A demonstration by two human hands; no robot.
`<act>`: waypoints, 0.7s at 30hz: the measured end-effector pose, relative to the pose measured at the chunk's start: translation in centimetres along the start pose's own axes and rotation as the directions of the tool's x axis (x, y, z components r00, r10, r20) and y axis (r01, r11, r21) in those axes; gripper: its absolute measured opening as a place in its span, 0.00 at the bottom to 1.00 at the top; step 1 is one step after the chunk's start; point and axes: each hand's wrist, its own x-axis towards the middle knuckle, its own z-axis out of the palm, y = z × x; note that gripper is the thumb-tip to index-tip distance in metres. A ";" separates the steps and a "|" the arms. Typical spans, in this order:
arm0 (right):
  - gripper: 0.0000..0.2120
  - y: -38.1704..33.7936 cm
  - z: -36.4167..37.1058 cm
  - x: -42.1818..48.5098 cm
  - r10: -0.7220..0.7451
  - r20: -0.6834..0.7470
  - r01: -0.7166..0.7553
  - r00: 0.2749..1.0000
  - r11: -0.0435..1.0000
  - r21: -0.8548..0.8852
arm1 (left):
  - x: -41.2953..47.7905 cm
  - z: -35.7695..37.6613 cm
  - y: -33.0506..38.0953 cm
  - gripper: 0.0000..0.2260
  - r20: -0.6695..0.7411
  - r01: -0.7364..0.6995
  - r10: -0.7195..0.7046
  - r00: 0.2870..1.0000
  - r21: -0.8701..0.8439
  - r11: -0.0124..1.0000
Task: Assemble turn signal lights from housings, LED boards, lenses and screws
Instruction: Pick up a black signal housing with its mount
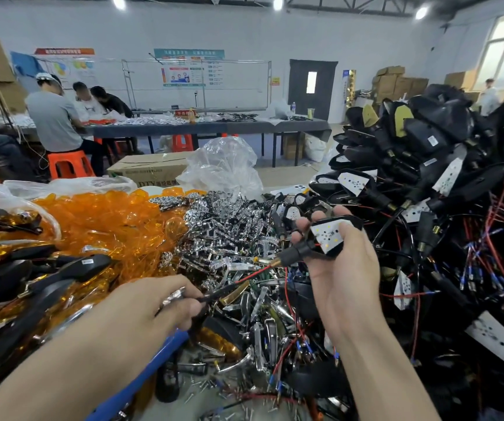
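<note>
A black plastic turn-signal housing (332, 253) with a white LED board (327, 235) sits at 3 o'clock, gripped by the right hand (345, 278). Its red wire (255, 275) trails toward 7 o'clock, where the left hand (168, 305) pinches what looks like a small chrome piece (173, 294). Translucent amber lenses (108, 226) are heaped at 9 o'clock.

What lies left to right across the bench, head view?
Amber lens heap, chrome reflector pile, right hand gripping a black housing with LED board, stack of wired black housings.

A black housing (305, 253) with a white LED board (327, 235) seated face-up lies tilted in the right hand (345, 278).
</note>
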 end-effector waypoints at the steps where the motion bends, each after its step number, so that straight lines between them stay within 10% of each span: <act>1: 0.11 0.4 0.1 -0.1 0.012 0.019 -0.011 1.000 1.000 -0.007 | -0.4 0.7 -1.0 0.05 0.012 -0.045 0.045 0.999 -0.012 0.999; 21: 0.14 1.1 2.4 -1.3 0.169 0.162 -0.190 0.972 0.974 0.123 | 0.4 2.0 2.8 0.05 -0.077 -0.208 0.207 0.975 -0.006 0.978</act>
